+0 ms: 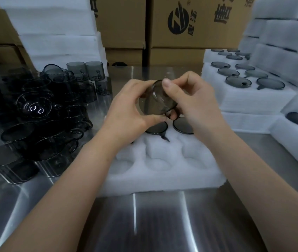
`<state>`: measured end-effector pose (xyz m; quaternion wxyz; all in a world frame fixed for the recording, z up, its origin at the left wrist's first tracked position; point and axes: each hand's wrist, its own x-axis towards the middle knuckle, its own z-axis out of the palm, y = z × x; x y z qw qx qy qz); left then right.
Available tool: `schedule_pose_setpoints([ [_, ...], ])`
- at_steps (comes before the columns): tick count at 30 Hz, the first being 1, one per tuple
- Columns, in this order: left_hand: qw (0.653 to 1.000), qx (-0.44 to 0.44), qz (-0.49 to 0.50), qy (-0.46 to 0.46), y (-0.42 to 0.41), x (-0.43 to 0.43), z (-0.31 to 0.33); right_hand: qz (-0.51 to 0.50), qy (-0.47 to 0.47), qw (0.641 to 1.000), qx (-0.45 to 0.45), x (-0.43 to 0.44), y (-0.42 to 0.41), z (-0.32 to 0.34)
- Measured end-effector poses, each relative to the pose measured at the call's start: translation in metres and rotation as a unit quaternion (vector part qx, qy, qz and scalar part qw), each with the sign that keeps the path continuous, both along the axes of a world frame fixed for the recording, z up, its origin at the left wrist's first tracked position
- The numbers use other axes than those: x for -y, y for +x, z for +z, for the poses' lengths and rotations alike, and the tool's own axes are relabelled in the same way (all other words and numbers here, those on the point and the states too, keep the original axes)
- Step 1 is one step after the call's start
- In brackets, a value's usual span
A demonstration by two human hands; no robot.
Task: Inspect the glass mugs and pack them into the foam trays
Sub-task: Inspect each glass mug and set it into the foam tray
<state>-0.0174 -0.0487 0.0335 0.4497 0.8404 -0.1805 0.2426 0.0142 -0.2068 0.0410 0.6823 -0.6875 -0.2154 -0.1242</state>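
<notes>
Both of my hands hold one smoky grey glass mug (156, 100) tilted in the air above a white foam tray (162, 171). My left hand (131, 108) grips its left side and base. My right hand (190, 99) pinches its rim, thumb on top. Two mugs (182, 125) sit sunk in the tray's far pockets, with three pockets open on the near side. A pile of loose grey mugs (35, 113) lies on the steel table to the left.
Filled foam trays (248, 91) are stacked at the right, with more at the far right edge (294, 140). Blank foam slabs (57, 31) tower at the back left. Cardboard boxes (190, 24) stand behind. Bare steel table (144, 224) lies in front of the tray.
</notes>
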Motion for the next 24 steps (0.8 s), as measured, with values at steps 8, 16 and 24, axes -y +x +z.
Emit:
schedule_pose_setpoints([
  [8,0.999,0.0,0.02,-0.047,-0.0014,0.0003,0.0022,0.045,0.035,0.995,-0.084,0.0013,0.0029,-0.0009],
  [16,0.987,0.007,0.013,-0.16,-0.0006,-0.0038,0.004,0.066,-0.064,0.994,-0.058,-0.0014,0.0011,-0.0014],
  [24,0.981,0.011,-0.025,-0.191,-0.0017,-0.0032,0.0045,0.154,-0.019,0.987,-0.05,-0.0019,0.0007,-0.0026],
])
